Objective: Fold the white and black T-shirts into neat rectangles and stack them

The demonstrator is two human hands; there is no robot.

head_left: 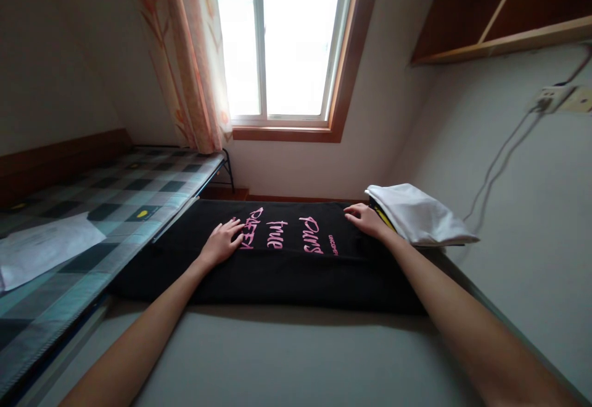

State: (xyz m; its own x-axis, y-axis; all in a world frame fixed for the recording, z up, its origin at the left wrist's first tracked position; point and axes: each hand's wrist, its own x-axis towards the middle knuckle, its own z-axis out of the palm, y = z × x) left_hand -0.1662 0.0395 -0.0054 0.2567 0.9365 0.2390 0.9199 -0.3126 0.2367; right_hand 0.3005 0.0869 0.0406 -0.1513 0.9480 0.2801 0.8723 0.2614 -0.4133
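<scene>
A black garment [287, 265] with pink lettering lies folded into a wide band across a grey table [277, 357]. My left hand [224, 242] rests flat on its left part, fingers stretched toward the pink letters. My right hand [366, 218] lies flat on the garment's far right corner, fingers extended, holding nothing. A folded white garment [419, 213] sits just to the right of my right hand, with a yellow-edged item under it.
A bed with a checked cover [115, 203] runs along the left, a white sheet of paper [44, 248] on it. A window and a patterned curtain [194, 55] stand ahead. A wooden shelf [499, 18] and a wall socket [552, 97] with cables are on the right.
</scene>
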